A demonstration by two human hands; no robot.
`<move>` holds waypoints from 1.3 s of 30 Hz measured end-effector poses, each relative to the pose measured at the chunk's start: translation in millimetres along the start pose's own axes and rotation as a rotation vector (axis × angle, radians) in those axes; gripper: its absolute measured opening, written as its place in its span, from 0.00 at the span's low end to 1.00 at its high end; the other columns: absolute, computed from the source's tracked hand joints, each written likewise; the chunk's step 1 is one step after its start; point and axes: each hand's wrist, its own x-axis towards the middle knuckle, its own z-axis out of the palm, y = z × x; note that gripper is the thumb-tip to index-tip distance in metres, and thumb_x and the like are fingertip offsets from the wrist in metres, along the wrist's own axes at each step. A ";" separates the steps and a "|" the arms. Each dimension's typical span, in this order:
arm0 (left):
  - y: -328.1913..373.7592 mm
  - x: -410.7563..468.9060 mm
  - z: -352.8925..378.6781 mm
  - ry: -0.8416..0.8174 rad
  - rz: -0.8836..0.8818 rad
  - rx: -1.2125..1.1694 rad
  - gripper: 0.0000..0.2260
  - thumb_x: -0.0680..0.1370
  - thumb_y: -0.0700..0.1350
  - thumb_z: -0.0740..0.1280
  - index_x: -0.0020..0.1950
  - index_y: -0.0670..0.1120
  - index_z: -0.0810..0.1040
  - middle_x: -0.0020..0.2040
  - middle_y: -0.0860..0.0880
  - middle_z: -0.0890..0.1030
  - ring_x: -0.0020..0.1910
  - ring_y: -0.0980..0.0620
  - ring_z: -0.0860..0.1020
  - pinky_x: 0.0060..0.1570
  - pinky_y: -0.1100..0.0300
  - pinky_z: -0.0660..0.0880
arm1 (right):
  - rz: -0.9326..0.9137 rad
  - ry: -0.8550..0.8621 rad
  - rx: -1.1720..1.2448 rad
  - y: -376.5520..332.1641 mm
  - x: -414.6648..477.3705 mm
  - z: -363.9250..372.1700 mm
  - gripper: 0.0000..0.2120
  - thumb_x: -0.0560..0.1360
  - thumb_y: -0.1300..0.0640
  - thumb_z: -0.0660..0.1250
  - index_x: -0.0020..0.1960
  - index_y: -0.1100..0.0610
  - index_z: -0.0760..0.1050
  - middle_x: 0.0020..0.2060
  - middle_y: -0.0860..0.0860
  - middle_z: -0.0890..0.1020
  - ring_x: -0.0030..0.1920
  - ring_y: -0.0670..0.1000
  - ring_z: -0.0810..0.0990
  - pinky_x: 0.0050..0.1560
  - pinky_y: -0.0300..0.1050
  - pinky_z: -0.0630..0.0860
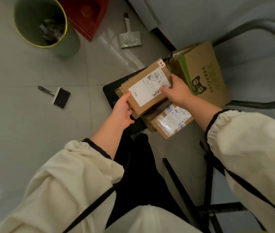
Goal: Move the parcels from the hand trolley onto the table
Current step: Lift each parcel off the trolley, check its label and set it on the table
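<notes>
Head view: left hand (122, 109) at 7, right hand (178, 91) at 3 o'clock clasp top parcel (148, 86); dragging could topple stack (170, 121)

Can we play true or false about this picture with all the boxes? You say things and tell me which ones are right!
1. Both the left hand and the right hand hold the flat parcel with the white label. True.
2. The round bin has nothing inside it. False: there is rubbish at its bottom.
3. The big box has a black cat face on its side. True.
4. The brush lies on top of a parcel. False: it lies on the floor, apart from the parcels.
</notes>
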 end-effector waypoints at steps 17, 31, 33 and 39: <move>89.0 -306.5 44.9 -0.040 1.092 0.521 0.16 0.78 0.40 0.64 0.62 0.56 0.73 0.51 0.65 0.78 0.48 0.73 0.76 0.41 0.78 0.71 | -0.284 0.594 0.429 -132.9 -267.9 -154.0 0.27 0.77 0.54 0.63 0.73 0.54 0.60 0.67 0.44 0.69 0.65 0.43 0.69 0.65 0.44 0.68; 59.1 -465.8 125.6 0.232 2.051 0.904 0.22 0.73 0.53 0.70 0.65 0.45 0.76 0.51 0.51 0.77 0.51 0.49 0.73 0.48 0.58 0.72 | -0.268 0.626 1.402 -138.6 -337.1 -202.4 0.13 0.77 0.64 0.60 0.59 0.55 0.75 0.50 0.50 0.83 0.54 0.51 0.80 0.53 0.47 0.77; 48.8 -475.0 138.9 0.376 2.151 0.972 0.22 0.71 0.53 0.72 0.63 0.45 0.78 0.52 0.47 0.79 0.50 0.46 0.73 0.46 0.59 0.69 | -0.314 0.519 1.545 -139.2 -334.2 -195.9 0.14 0.77 0.68 0.58 0.60 0.59 0.74 0.51 0.54 0.83 0.51 0.52 0.81 0.50 0.45 0.77; 59.1 -476.3 132.2 0.300 2.128 0.907 0.22 0.72 0.54 0.71 0.63 0.46 0.77 0.52 0.49 0.78 0.50 0.49 0.73 0.45 0.61 0.69 | -0.385 0.581 1.493 -137.4 -340.3 -193.7 0.18 0.76 0.68 0.61 0.65 0.59 0.72 0.54 0.54 0.82 0.55 0.53 0.81 0.52 0.45 0.78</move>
